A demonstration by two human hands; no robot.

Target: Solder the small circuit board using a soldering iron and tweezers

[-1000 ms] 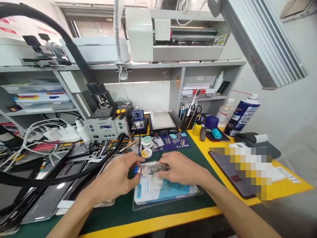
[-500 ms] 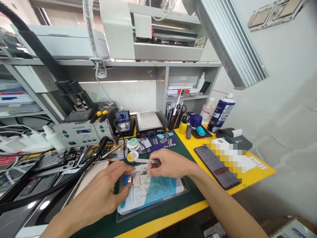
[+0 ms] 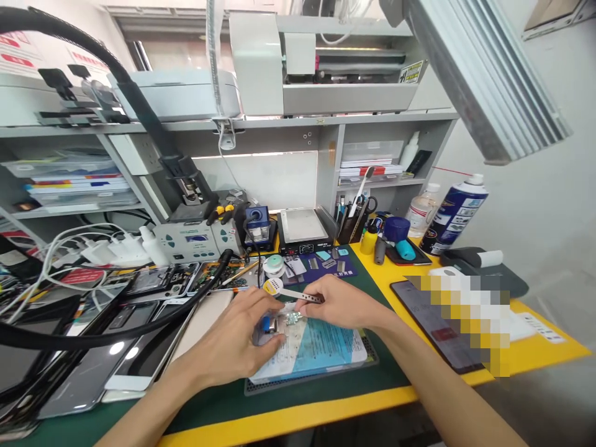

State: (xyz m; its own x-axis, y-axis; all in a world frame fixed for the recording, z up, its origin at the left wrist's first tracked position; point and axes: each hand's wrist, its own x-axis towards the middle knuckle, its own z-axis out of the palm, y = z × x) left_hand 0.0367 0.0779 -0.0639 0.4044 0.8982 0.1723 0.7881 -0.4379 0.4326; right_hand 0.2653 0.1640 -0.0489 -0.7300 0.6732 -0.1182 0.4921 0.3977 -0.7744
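Note:
My right hand (image 3: 339, 302) is closed on metal tweezers (image 3: 302, 296) with a row of holes along them; their tips are hidden or too small to make out. Thumb and fingers of my left hand (image 3: 242, 332) close around a small blue-and-silver part (image 3: 269, 324). Between both hands lies a small shiny greenish piece (image 3: 292, 318), just below the right fingers. Under them is a flat blue-and-white printed pack (image 3: 326, 351), its upper left stained. It rests on a dark perforated plate (image 3: 298, 386) over the green mat (image 3: 386, 360).
Opened phones and a black hose (image 3: 139, 338) crowd the left side. A round tin (image 3: 272, 286) and a hot plate (image 3: 305, 226) stand behind my hands. To the right lie a phone (image 3: 433, 323), a spray can (image 3: 454, 214) and a yellow bottle (image 3: 369, 239).
The view has swung left, so the bench appears further right. Both hands remain over the pack. The pale rectangle beside my left fingers no longer shows; a shiny greenish piece is visible there.

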